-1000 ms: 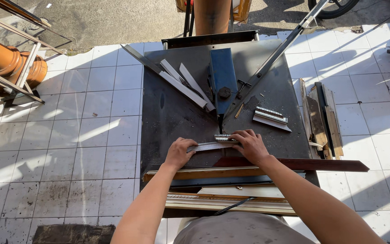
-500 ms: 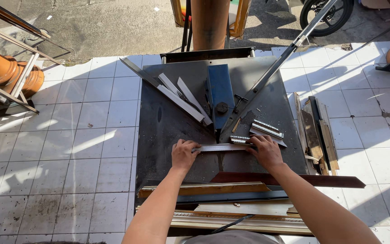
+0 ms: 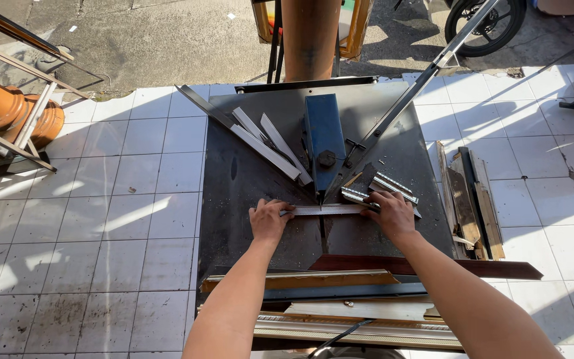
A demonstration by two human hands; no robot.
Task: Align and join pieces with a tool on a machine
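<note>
A short silver metal strip (image 3: 330, 210) lies crosswise on the dark metal cutting table (image 3: 240, 193), just in front of the blue blade housing (image 3: 323, 136). My left hand (image 3: 269, 221) presses the strip's left end flat. My right hand (image 3: 388, 214) rests on its right end, next to a few short silver offcuts (image 3: 383, 187). Two angled guide rails run out from the blade in a V, and several silver moulding pieces (image 3: 268, 143) lie along the left rail.
Long wooden and gold frame mouldings (image 3: 313, 279) are stacked at the table's near edge. Wood scraps (image 3: 470, 199) lie on the white floor tiles to the right. Orange pipes on a rack (image 3: 8, 113) stand at the far left; a motorbike wheel (image 3: 476, 23) is at the back.
My view has shifted nearer to the table. My right hand slid right along the strip, so both hands now sit farther apart at its two ends.
</note>
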